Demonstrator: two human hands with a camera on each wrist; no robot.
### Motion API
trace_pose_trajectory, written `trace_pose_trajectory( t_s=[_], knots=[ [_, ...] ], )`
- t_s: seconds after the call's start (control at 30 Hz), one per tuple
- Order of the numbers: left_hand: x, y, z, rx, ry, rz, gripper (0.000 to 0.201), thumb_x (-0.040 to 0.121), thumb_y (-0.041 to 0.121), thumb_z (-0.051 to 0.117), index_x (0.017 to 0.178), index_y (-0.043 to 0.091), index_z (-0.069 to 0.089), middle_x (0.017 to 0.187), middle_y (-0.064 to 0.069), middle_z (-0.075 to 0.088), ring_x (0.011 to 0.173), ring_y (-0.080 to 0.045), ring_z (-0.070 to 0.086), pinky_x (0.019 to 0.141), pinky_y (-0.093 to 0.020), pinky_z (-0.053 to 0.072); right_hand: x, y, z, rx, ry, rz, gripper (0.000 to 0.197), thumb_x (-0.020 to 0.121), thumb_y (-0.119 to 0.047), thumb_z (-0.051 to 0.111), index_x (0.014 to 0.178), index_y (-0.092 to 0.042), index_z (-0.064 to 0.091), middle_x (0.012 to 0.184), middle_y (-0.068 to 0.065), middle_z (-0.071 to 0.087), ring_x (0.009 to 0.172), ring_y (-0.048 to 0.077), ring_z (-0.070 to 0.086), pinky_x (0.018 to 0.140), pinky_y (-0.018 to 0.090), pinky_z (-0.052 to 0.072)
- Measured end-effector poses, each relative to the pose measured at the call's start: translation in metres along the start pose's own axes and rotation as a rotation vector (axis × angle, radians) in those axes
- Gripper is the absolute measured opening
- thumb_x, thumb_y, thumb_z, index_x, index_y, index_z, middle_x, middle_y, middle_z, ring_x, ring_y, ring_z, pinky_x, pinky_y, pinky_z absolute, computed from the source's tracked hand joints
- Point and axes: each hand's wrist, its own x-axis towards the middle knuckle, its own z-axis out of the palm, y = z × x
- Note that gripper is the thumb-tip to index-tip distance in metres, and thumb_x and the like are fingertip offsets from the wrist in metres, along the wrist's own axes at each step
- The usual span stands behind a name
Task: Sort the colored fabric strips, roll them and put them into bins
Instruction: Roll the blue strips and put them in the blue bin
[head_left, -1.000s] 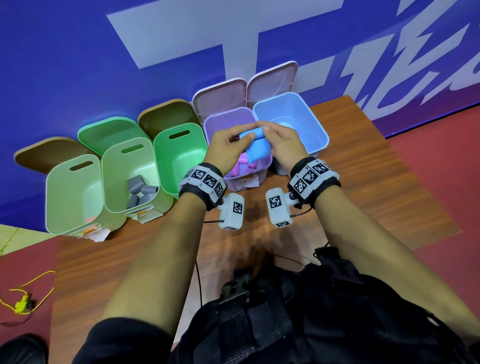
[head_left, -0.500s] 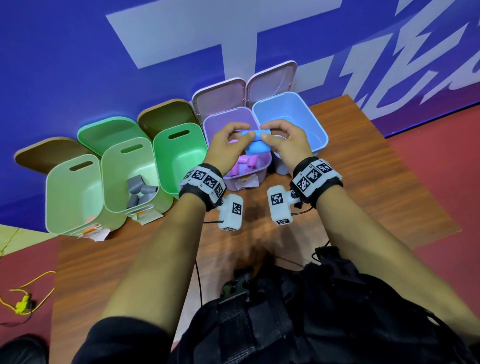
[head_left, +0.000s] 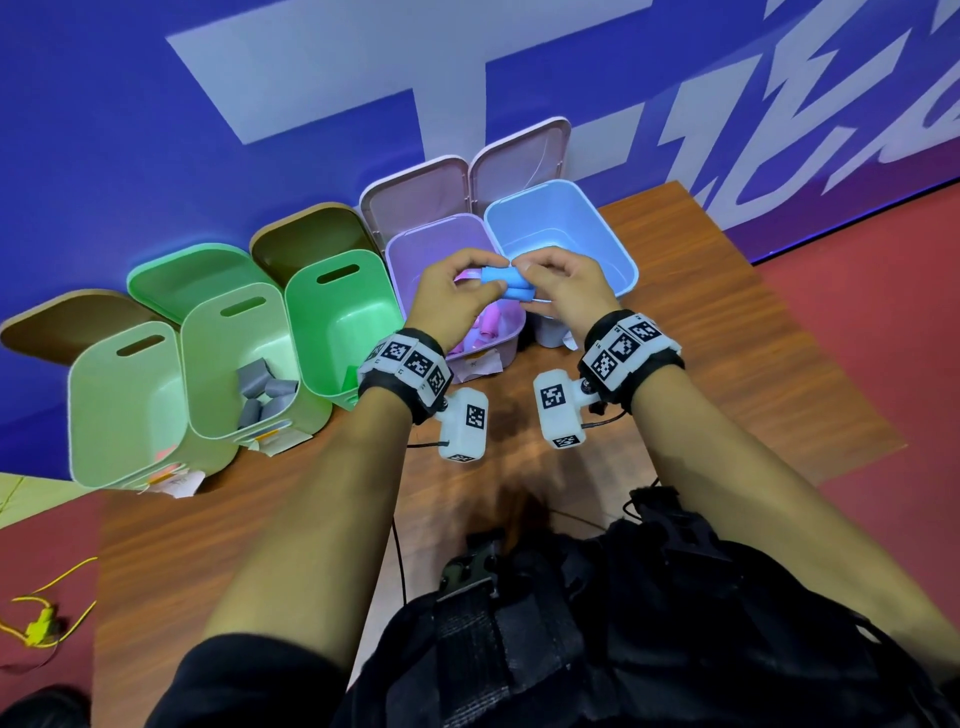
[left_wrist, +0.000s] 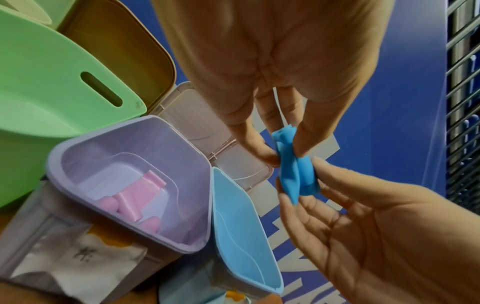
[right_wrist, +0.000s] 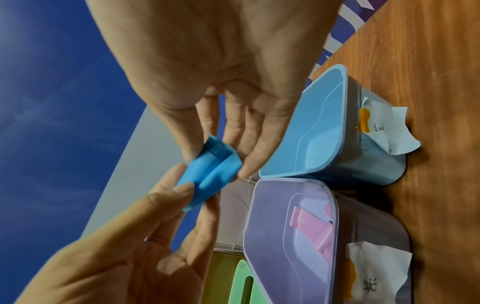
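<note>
Both hands pinch the blue strip (head_left: 506, 283) above the purple bin (head_left: 415, 249), left hand (head_left: 452, 296) and right hand (head_left: 563, 286) at opposite ends. Its hanging tail has been wound in since a second ago; the blue bin (head_left: 613, 244) beside comes next, I judge.

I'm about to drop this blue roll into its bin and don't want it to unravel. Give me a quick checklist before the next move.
1. Blue strip held at both ends by left hand and right hand: ok.
2. Roll finished, tail tucked: not ok; a loose flap shows.
3. Blue bin open: ok.
4. Blue bin has room: ok.
5. Roll above the blue bin: not ok; it hangs over the purple bin.
</note>
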Motion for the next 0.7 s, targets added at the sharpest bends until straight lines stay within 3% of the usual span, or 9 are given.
trace_pose_trajectory(
  t_s=[0.1,0.27,0.4,0.47,0.53,0.6,0.7],
  knots=[
    [0.005,0.001,0.006,-0.015,-0.015,-0.010,0.021,0.084,-0.005,0.066,0.101,0.006,0.070,0.100,-0.006,0.070,0.078,-0.015,0.065,0.082,-0.027,0.056,0.003,0.001,-0.008,0.002,-0.003,0.003,0.013,0.094,0.000,0.061,0.107,0.001,0.065,0.098,0.015,0.065,0.081,0.017,0.068,0.072,0.022,0.059],
    [0.019,-0.006,0.022,-0.104,-0.023,-0.082,0.017,0.094,0.008,0.065,0.110,0.004,0.066,0.099,-0.016,0.063,0.082,-0.021,0.068,0.076,-0.022,0.056,0.020,0.004,-0.026,-0.113,0.020,-0.046,0.020,0.087,0.000,0.071,0.107,-0.002,0.068,0.096,0.010,0.069,0.091,0.021,0.068,0.088,0.030,0.057],
    [0.034,-0.014,0.035,-0.030,-0.043,-0.112,0.017,0.089,0.007,0.070,0.106,0.005,0.068,0.088,-0.007,0.066,0.070,-0.003,0.066,0.073,-0.016,0.052,0.032,0.008,-0.040,-0.181,0.015,-0.026,0.026,0.082,0.006,0.073,0.105,-0.006,0.069,0.103,0.007,0.070,0.100,0.019,0.066,0.092,0.024,0.053],
    [0.043,-0.020,0.042,-0.005,-0.070,-0.142,0.017,0.087,0.008,0.073,0.103,0.011,0.069,0.090,-0.006,0.067,0.076,-0.008,0.065,0.078,-0.019,0.053,0.040,0.013,-0.049,-0.228,0.032,0.022,0.029,0.081,0.002,0.075,0.107,-0.010,0.071,0.105,0.003,0.069,0.102,0.016,0.063,0.092,0.022,0.051],
    [0.050,-0.026,0.050,-0.021,-0.104,-0.187,0.020,0.087,0.004,0.072,0.106,0.007,0.068,0.092,-0.011,0.067,0.079,-0.015,0.064,0.081,-0.020,0.054,0.048,0.020,-0.057,-0.251,0.039,0.080,0.030,0.081,0.000,0.076,0.109,-0.011,0.071,0.104,0.005,0.068,0.099,0.015,0.063,0.087,0.019,0.051],
    [0.056,-0.032,0.057,-0.012,-0.131,-0.213,0.021,0.088,0.003,0.070,0.109,0.001,0.066,0.093,-0.015,0.067,0.081,-0.019,0.064,0.082,-0.023,0.054,0.056,0.025,-0.063,-0.263,0.039,0.122,0.026,0.082,-0.002,0.076,0.105,-0.012,0.071,0.101,0.009,0.069,0.092,0.018,0.064,0.086,0.027,0.054],
    [0.066,-0.039,0.066,-0.021,-0.158,-0.247,0.016,0.090,0.004,0.069,0.106,0.003,0.065,0.093,-0.016,0.067,0.085,-0.021,0.064,0.088,-0.032,0.053,0.067,0.033,-0.070,-0.304,0.043,0.147,0.018,0.085,-0.006,0.076,0.101,-0.013,0.070,0.101,0.016,0.070,0.091,0.025,0.067,0.091,0.044,0.056]
  ],
)
